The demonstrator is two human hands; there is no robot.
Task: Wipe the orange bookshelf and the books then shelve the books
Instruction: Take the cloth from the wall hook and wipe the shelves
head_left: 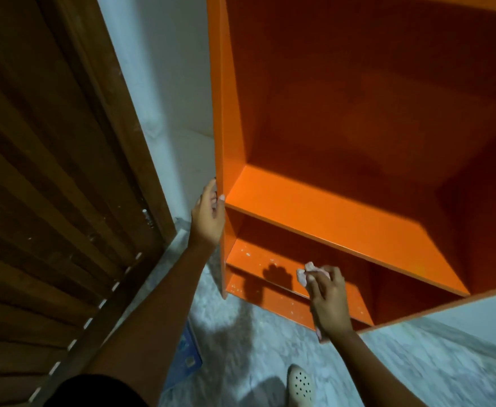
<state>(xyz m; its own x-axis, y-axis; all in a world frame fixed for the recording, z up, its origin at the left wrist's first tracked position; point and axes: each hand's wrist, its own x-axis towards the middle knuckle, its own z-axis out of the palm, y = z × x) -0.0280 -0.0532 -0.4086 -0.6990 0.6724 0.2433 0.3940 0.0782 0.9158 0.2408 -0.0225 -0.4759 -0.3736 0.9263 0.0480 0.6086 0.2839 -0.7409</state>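
**Orange bookshelf mid-wipe, books not yet shelved**

Left of the left grip (208, 212), a brown slatted door (50, 171). Left grip wrapped round the front edge of the orange bookshelf (329, 218) side panel, likely steadying it. Below, between the two grips, what looks like a blue book (186, 356) on the floor (417, 362). Right grip (327, 295) pinching a crumpled pale cloth (307, 273) against a low shelf board, white specks (246, 254) just left of it. Above both grips, bare orange boards. Probably midway through wiping, with book cleaning and shelving yet to come.
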